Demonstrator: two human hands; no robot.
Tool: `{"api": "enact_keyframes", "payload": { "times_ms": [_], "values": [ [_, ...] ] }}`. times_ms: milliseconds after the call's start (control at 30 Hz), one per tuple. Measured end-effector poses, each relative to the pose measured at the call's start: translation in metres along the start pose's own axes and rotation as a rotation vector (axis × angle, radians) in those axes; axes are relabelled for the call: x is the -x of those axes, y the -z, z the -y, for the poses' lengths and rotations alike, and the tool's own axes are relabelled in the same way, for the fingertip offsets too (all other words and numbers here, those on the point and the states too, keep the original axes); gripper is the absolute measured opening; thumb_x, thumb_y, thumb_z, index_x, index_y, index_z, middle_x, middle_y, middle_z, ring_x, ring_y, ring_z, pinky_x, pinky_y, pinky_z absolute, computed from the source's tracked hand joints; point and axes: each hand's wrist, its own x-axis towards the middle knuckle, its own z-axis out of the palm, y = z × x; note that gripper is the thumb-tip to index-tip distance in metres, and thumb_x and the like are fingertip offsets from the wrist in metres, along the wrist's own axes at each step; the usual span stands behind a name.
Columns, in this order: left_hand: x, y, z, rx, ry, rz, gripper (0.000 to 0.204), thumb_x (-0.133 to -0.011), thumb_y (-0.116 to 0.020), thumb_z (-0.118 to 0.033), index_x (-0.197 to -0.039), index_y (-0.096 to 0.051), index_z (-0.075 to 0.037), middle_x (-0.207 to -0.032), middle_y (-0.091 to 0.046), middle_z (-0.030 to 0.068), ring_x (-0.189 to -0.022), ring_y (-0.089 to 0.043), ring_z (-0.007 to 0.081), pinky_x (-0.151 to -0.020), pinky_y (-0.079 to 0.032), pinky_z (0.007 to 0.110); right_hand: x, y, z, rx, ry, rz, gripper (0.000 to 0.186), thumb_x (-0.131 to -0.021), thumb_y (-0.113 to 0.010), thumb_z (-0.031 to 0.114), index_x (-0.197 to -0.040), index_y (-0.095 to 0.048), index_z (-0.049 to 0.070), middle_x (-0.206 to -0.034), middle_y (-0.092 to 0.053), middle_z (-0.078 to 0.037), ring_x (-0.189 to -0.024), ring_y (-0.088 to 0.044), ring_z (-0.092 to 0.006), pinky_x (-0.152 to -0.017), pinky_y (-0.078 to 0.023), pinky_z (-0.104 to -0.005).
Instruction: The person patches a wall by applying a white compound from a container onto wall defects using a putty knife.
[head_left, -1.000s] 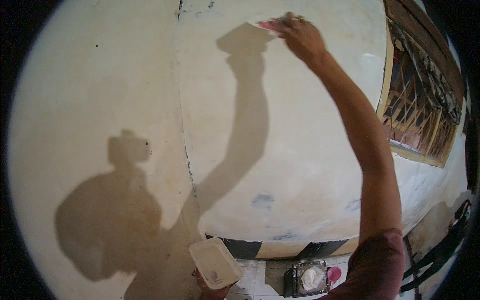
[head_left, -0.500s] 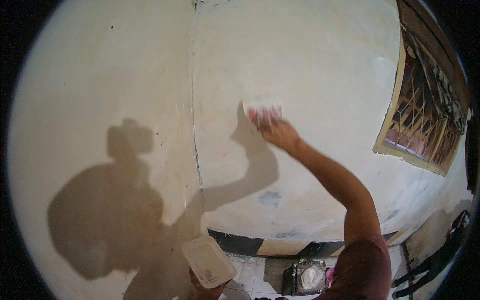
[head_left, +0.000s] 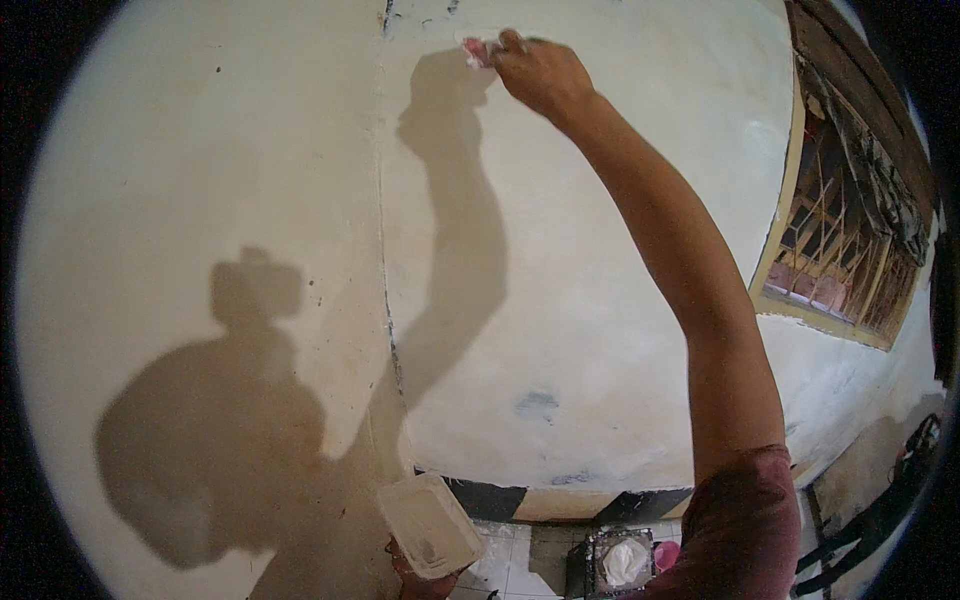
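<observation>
- Right hand (head_left: 540,72), top centre of frame: arm stretched up from lower right, fingers closed round a small scraper (head_left: 478,48) w/ pinkish handle; blade end pressed to the wall (head_left: 600,300), smeared white.
- Scraper sits just right of the vertical crack/joint (head_left: 384,250) that runs down the wall from top centre to lower centre.
- Left hand (head_left: 415,578), bottom centre, mostly cut off by frame edge: fingers gripping from beneath a pale rectangular tray (head_left: 430,525), tilted, white-coated inside, w/ a small dark smear near its lower end.
- Tray held clear of the wall, well apart from the scraper.
- Wall: cream, patchy; small grey-blue spot (head_left: 537,404) lower centre; black-and-yellow striped band (head_left: 560,500) along its base.
- Shadows: head-and-shoulders shape (head_left: 220,440) at left; raised-arm shadow (head_left: 460,230) rising to the scraper's spot.
- Window (head_left: 835,260) at right edge: yellowish frame, slanted bars; detail behind too blurred to tell.
- Bottom centre-right, on pale tiled floor (head_left: 510,545): dark square container (head_left: 622,560) w/ white paste inside, pink item (head_left: 666,555) just beside it, kind unclear.
- Reddish sleeve (head_left: 740,530) at lower right, covering the upper right arm.
- Dark tangled objects (head_left: 890,510) far lower right, too dim to identify.
</observation>
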Motion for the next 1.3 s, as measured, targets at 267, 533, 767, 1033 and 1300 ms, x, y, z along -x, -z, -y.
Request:
{"api": "enact_keyframes", "payload": {
  "times_ms": [267,533,767,1033,1300],
  "values": [
    [0.004,0.016,-0.009,0.035,-0.017,-0.037,0.081,-0.082,-0.058,-0.056,-0.147,-0.029,-0.018,-0.144,-0.042,0.0113,-0.13,-0.041,0.0354,-0.104,-0.033,0.063,0.008,-0.062,0.037,-0.105,-0.035,0.297,0.031,-0.096,-0.048,0.019,-0.124,-0.054,0.003,-0.112,-0.063,-0.018,-0.098,-0.066,-0.0352,-0.081,-0.055,-0.0509],
    [0.004,0.017,-0.007,0.062,0.014,-0.039,0.08,-0.082,-0.055,-0.058,-0.147,-0.029,-0.019,-0.144,-0.041,0.0106,-0.13,-0.041,0.0362,-0.104,-0.033,0.064,0.219,-0.014,0.116,-0.319,0.375,0.271,0.046,-0.089,-0.055,0.016,-0.132,-0.049,0.004,-0.119,-0.06,-0.021,-0.092,-0.067,-0.0343,-0.074,-0.059,-0.0427],
    [0.004,0.017,-0.004,0.11,0.051,-0.034,0.08,-0.083,-0.053,-0.061,-0.147,-0.029,-0.02,-0.144,-0.041,0.0099,-0.13,-0.041,0.0369,-0.103,-0.032,0.066,0.152,-0.008,-0.034,-0.024,-0.073,0.044,0.03,-0.089,-0.054,0.014,-0.118,-0.056,0.008,-0.113,-0.065,-0.013,-0.09,-0.068,-0.0311,-0.071,-0.058,-0.0409],
    [0.001,0.015,0.004,0.21,0.121,-0.023,0.08,-0.083,-0.051,-0.064,-0.147,-0.03,-0.021,-0.145,-0.041,0.0092,-0.13,-0.041,0.0377,-0.102,-0.032,0.067,0.345,-0.016,-0.015,0.036,-0.031,0.471,0.058,-0.082,-0.06,0.006,-0.137,-0.04,0.001,-0.143,-0.039,-0.026,-0.111,-0.06,-0.0396,-0.076,-0.059,-0.0413],
    [-0.004,0.007,0.01,0.437,0.289,-0.087,0.08,-0.082,-0.049,-0.068,-0.146,-0.033,-0.022,-0.143,-0.044,0.0072,-0.128,-0.043,0.0392,-0.1,-0.033,0.07,0.36,0.026,-0.061,0.044,-0.343,0.251,0.018,-0.086,-0.057,0.008,-0.103,-0.061,0.005,-0.101,-0.066,-0.016,-0.083,-0.067,-0.0312,-0.067,-0.058,-0.0382]
  ]
}}
